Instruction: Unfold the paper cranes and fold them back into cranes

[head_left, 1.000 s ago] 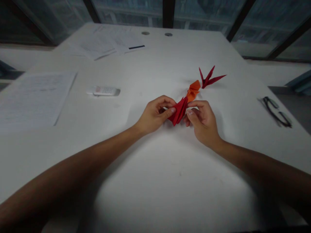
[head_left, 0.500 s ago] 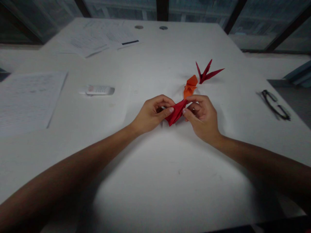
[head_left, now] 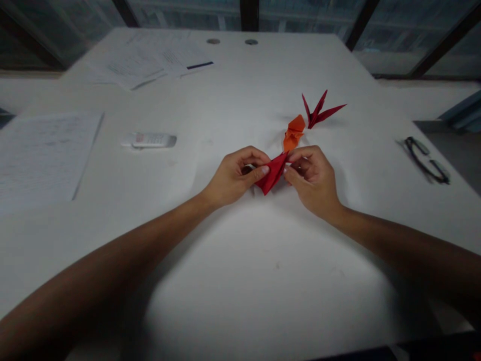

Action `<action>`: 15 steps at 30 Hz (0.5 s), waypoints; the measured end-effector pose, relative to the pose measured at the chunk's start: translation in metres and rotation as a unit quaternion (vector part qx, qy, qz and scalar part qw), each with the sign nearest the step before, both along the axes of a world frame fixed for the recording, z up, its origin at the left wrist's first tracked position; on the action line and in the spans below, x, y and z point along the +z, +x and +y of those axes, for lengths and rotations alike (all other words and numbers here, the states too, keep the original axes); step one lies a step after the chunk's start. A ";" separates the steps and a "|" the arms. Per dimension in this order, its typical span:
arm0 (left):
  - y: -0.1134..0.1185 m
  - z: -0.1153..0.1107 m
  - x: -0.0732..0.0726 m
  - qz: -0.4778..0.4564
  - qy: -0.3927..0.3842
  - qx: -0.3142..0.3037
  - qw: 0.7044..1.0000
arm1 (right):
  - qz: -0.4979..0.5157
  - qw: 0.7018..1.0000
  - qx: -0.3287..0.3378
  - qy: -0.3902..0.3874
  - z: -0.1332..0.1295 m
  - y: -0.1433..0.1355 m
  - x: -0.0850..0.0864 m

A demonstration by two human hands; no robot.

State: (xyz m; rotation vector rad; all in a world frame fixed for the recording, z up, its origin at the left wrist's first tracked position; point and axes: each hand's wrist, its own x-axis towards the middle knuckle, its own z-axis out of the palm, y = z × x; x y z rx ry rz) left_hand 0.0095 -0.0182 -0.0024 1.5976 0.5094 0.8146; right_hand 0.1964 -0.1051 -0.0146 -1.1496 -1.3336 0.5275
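A folded red origami paper (head_left: 273, 175) is held above the white table between both hands. My left hand (head_left: 240, 173) pinches its left side, the thumb lying on the front face. At the right edge, my right hand (head_left: 313, 175) grips the paper between thumb and fingertips. Just beyond the fingers lies an orange origami piece (head_left: 294, 133). Behind that one is a dark red origami piece (head_left: 319, 111) with several pointed arms spread out.
To the left lie a white glue-like tube (head_left: 152, 140) and a stack of written sheets (head_left: 48, 155). More papers (head_left: 139, 60) cover the far left of the table (head_left: 240, 281). A pair of glasses (head_left: 426, 160) rests near the right edge.
The right hand has shifted slightly right at the paper's edge, and a gap shows there. The red paper's front face looks flatter and wider. The left hand keeps its pinch.
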 end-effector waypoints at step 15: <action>-0.001 -0.002 0.001 0.012 0.004 0.001 1.000 | -0.093 0.992 -0.067 0.045 -0.004 -0.001 0.010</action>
